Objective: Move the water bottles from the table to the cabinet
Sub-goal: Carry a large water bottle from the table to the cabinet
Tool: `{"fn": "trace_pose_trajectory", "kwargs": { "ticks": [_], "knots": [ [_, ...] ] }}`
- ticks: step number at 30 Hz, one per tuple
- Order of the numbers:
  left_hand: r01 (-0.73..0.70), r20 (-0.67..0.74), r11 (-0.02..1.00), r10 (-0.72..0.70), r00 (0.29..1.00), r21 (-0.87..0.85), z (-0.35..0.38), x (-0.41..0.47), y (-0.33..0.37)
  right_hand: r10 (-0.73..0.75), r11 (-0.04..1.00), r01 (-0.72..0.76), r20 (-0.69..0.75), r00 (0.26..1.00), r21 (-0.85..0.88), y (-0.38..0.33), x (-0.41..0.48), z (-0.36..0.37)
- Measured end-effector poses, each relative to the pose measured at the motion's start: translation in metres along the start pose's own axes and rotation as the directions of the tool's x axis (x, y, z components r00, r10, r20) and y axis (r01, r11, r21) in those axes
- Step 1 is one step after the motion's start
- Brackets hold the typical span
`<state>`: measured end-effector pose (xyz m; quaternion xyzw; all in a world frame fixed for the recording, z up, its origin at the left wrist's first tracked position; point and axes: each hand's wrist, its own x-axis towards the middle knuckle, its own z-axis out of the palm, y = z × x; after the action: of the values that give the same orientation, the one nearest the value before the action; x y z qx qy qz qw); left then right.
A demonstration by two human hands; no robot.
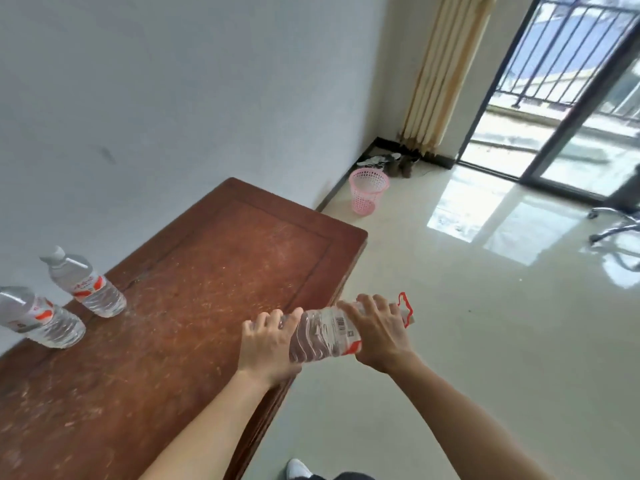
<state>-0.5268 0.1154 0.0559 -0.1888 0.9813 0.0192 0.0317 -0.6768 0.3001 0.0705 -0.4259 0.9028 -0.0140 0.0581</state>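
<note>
Holding a big water bottle (325, 336) sideways in the air at the right edge of the tabletop (194, 278), mostly over the floor (450, 341). Gripping its ribbed base end with the left hand (268, 344), curled round it; clasping the labelled end with the right hand (377, 332), beside the red carry loop (405, 308). Standing upright near the left edge, close together: second bottle (86, 284) and third bottle (38, 317).

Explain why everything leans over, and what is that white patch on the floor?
Head view: the wide lens tilts and bends the wall, the table and the standing bottles, slightly soft at the left edge; daylight through the glass door glares off the glossy floor; the held bottle, gripped by the left hand and right hand, is sharp enough to show its barcode.
</note>
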Motion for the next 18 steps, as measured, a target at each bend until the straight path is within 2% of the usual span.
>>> {"fn": "trace_pose_trajectory", "kwargs": {
  "ticks": [4, 6, 9, 11, 14, 15, 18],
  "knots": [
    [-0.133, -0.194, 0.991, 0.130, 0.972, -0.002, -0.052, 0.028, 0.066, 0.124, 0.991, -0.131, -0.195, 0.973, -0.022, 0.058, -0.045, -0.055],
    [-0.210, -0.292, 0.977, 0.208, 0.934, 0.025, -0.083, 0.031, 0.110, 0.191, 0.977, -0.208, -0.283, 0.940, -0.034, 0.086, -0.080, -0.085],
    [-0.324, -0.445, 0.943, 0.322, 0.836, 0.074, -0.128, 0.021, 0.192, 0.273, 0.940, -0.337, -0.467, 0.841, -0.058, 0.139, -0.154, -0.126],
    [-0.371, -0.522, 0.926, 0.350, 0.778, 0.067, -0.148, 0.005, 0.243, 0.286, 0.920, -0.387, -0.562, 0.776, -0.066, 0.164, -0.206, -0.143],
    [-0.459, -0.575, 0.886, 0.412, 0.707, 0.071, -0.173, -0.030, 0.328, 0.318, 0.872, -0.485, -0.667, 0.674, -0.074, 0.204, -0.298, -0.165],
    [-0.520, -0.614, 0.850, 0.458, 0.643, 0.089, -0.181, -0.044, 0.363, 0.363, 0.840, -0.539, -0.677, 0.640, -0.059, 0.218, -0.338, -0.172],
    [-0.649, -0.636, 0.752, 0.556, 0.535, 0.111, -0.200, -0.086, 0.458, 0.451, 0.753, -0.658, -0.727, 0.518, -0.002, 0.256, -0.441, -0.182]
  ]
}}
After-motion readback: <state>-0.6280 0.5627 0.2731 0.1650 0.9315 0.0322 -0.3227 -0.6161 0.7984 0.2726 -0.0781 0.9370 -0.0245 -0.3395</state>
